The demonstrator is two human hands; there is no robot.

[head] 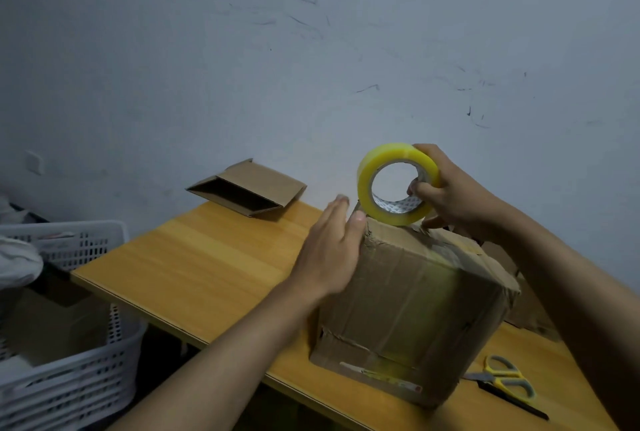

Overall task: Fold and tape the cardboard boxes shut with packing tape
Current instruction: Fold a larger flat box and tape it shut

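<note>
Brown corrugated cardboard: the cardboard box is standing closed on the wooden table, so its contents cannot be seen. Old tape strips are showing glossy across its near face. A white perforated plastic basket, off the table's left edge, is holding flat brown cardboard, with pale cloth draped at its far left rim. A flattened carton, well left and behind the box, is lying against the wall with its dark open end facing left.

The box is sitting close to the table's near edge. Bare tabletop is lying open to the box's left, reaching to the left table edge. Yellow-handled scissors are lying just right of the box, at the near edge.

The left hand is pressing flat, fingers straight, against the box's upper left side, thumb tip on the top corner. The right hand is gripping the yellow tape roll, fingers curling through its core, roll upright and touching the box's top far edge.
</note>
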